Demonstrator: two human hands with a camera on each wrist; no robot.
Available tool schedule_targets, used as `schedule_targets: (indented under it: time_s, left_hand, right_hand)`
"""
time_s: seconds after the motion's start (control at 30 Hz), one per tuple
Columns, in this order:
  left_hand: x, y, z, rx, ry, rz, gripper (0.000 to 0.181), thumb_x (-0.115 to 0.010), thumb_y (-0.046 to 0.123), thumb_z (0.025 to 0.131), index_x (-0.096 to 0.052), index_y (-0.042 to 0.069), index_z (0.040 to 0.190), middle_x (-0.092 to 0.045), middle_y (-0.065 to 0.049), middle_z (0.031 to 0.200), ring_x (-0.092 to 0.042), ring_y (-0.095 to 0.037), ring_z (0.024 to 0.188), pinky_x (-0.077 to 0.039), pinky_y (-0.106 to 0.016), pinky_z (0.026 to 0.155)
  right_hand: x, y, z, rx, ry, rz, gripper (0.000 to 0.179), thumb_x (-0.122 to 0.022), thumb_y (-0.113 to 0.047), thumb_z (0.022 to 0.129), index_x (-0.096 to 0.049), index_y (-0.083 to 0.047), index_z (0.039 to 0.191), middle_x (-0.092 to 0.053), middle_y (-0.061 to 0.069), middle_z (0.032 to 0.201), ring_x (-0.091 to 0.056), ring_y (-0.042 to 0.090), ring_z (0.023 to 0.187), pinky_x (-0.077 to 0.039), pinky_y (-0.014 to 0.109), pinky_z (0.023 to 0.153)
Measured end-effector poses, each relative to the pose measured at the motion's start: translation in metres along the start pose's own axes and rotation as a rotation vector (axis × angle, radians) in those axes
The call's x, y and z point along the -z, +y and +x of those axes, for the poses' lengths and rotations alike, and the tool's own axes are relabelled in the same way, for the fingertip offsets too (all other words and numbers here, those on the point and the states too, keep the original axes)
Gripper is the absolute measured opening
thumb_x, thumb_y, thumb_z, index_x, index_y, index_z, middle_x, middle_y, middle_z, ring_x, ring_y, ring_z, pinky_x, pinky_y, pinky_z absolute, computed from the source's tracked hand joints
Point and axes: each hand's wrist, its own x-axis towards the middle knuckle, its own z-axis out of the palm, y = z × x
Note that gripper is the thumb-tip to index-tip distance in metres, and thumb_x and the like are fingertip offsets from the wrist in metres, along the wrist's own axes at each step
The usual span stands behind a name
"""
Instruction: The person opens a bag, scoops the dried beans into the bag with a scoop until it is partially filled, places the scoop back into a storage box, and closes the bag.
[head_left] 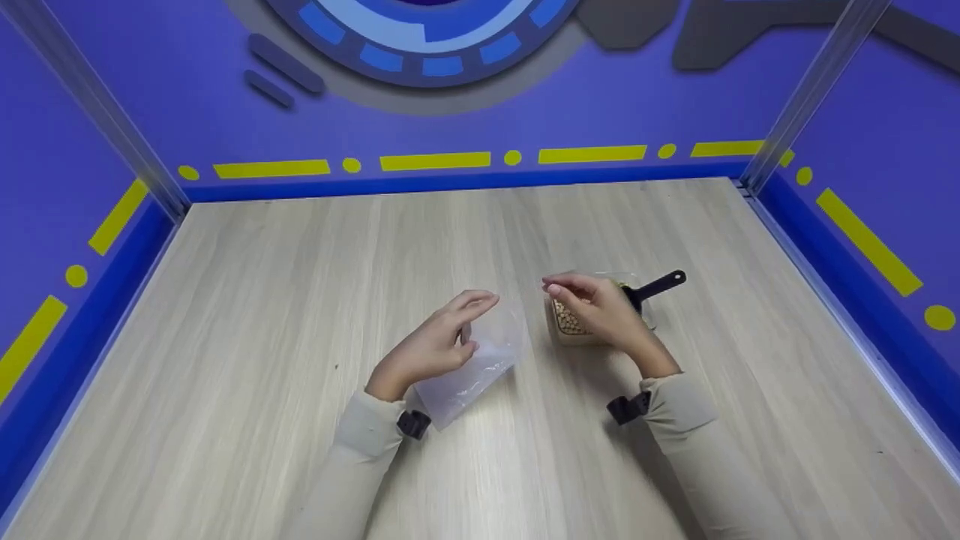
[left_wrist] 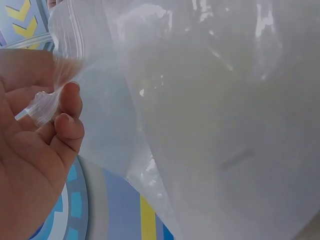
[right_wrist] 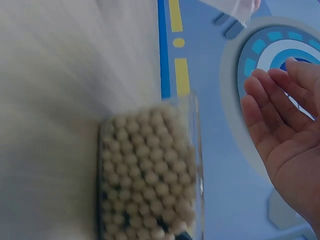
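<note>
Aslant — bag [head_left: 472, 382], long axis down from left fingers [left_wrist: 70, 100].

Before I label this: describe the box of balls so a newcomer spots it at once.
On the pale wood-grain table, head view, look right of centre, where the right hand partly hides a clear straight-sided box. A black handle juts to the upper right. Unlike the translucent bag in the left hand, the box is packed with small beige balls.

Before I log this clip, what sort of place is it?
Likely a purpose-built booth: printed blue panels wall in a wood-look table on three sides, with metal posts at its far corners.
</note>
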Motion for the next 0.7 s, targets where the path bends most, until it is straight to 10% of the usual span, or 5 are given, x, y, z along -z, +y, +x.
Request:
schedule_targets:
  time_s: [0.7]
  left_hand:
    - [-0.002,-0.002,-0.003,0.026,-0.041,0.022,0.066,-0.055,-0.013,0.086,-0.035,0.002,0.147,-0.037,-0.012,0.149,-0.047,-0.008,0.076,-0.046,-0.023,0.070]
  right_hand:
    - [0.086,0.033,-0.006,0.134,-0.129,-0.534,0.037,-0.061,-0.013,0.093,-0.060,0.002,0.126,-0.059,0.023,0.127,-0.053,0.039,0.120,-0.043,0.052,0.099]
